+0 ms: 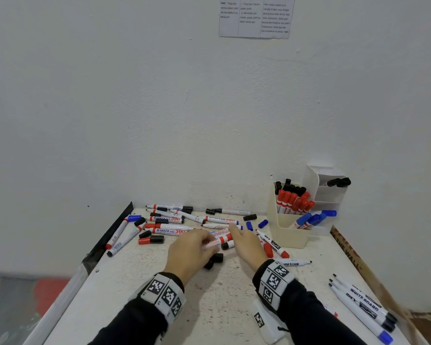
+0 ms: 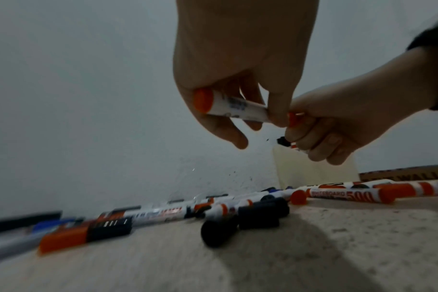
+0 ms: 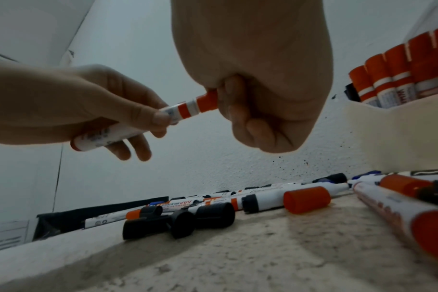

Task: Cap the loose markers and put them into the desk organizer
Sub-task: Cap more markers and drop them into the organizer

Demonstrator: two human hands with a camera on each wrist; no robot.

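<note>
A white-barrelled whiteboard marker with red bands and a red end plug [image 2: 234, 105] is held level above the pale speckled desk [image 1: 219, 302], between both hands. The left hand [image 1: 188, 255] has its grip closed on the barrel, thumb and forefinger pinching it near the middle while the other fingers hang looser below. The right hand [image 1: 246, 246] is clenched in a fist around the red cap [image 3: 208, 101] at the marker's other end; whether the cap is fully seated cannot be told.

Under the hands lie loose black plastic caps [image 3: 178, 218], and many more markers and caps are scattered toward the wall. The cream plastic desk organizer [image 1: 288, 235] stands near the right hand, at the back right of the desk, holding red-, black- and blue-capped markers in separate compartments.
</note>
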